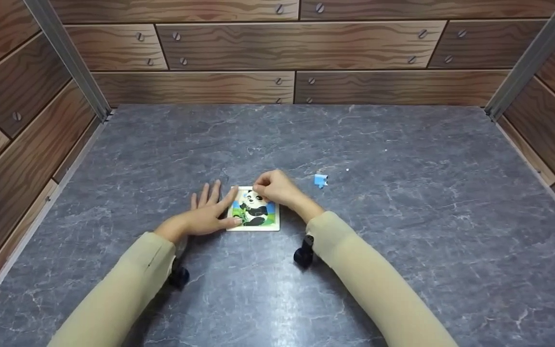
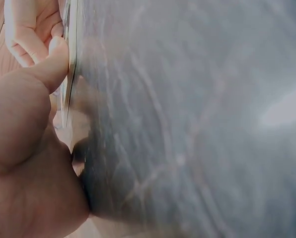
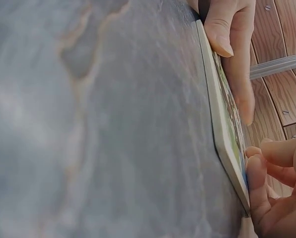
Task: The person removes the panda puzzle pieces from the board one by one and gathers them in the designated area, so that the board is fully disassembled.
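A panda jigsaw puzzle (image 1: 257,210) in a pale square frame (image 1: 258,229) lies flat on the table. My left hand (image 1: 208,215) steadies it from the left with fingers spread, thumb over the lower left part and index finger at the top left corner. At the upper right of the puzzle is my right hand (image 1: 280,189), its fingers curled and thumb and fingertips drawn together on the picture. Whether a piece is between them, I cannot tell. The right wrist view shows these fingertips right at the puzzle's surface, near the frame's end.
A loose light-blue puzzle piece (image 1: 321,180) lies on the grey marbled table (image 1: 427,231), to the right of my right hand. Wood-patterned walls (image 1: 301,46) with metal corner posts enclose the table at the back and sides. Each wrist carries a small black device (image 1: 303,255).
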{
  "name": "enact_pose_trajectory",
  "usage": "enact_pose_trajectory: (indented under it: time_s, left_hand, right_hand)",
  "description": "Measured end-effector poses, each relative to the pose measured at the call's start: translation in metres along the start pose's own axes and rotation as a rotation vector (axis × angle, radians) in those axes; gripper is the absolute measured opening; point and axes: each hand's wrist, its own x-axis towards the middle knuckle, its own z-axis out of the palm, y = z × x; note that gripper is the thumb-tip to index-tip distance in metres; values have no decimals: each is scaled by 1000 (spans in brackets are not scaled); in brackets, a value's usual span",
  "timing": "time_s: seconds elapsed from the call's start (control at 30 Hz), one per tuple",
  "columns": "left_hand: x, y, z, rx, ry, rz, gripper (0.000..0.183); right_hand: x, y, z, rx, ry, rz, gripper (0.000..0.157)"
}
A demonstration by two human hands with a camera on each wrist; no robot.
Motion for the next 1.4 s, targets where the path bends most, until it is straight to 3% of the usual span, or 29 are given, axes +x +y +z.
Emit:
enact_pose_trajectory:
  time_s: [0.6, 1.13, 1.4]
  left_hand:
    - [0, 0, -2, 28, -51, -27, 77]
    - [2, -1, -2, 3, -57, -10, 73]
    - [2, 2, -5, -78, -63, -27, 74]
  right_hand:
    - [0, -1, 4, -108, 3, -31, 18]
    - [-3, 2, 0, -7, 37, -53, 20]
    - [-1, 0, 2, -38, 26, -16, 20]
